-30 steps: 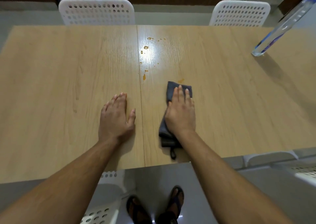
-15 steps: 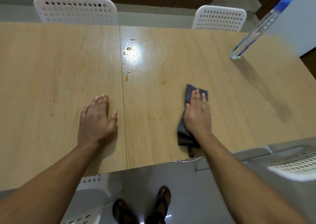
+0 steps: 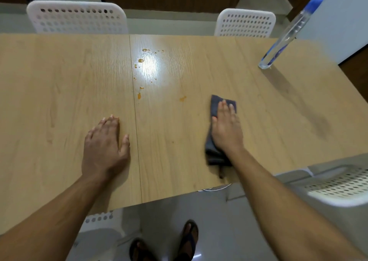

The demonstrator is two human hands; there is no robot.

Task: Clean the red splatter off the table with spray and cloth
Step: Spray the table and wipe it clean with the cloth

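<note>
Both hands are down flat: my right hand [image 3: 227,130] presses the dark cloth [image 3: 216,151] under straight fingers, my left hand [image 3: 105,143] rests open on the table [image 3: 59,93]. I judge I'm mid-wipe, off to the right of the splatter [image 3: 142,75] (orange-red drops by the seam), so the next stroke must sweep left and away. A spray bottle [image 3: 282,41] stands at the far right corner; white chairs [image 3: 77,17] line the far side.
</note>
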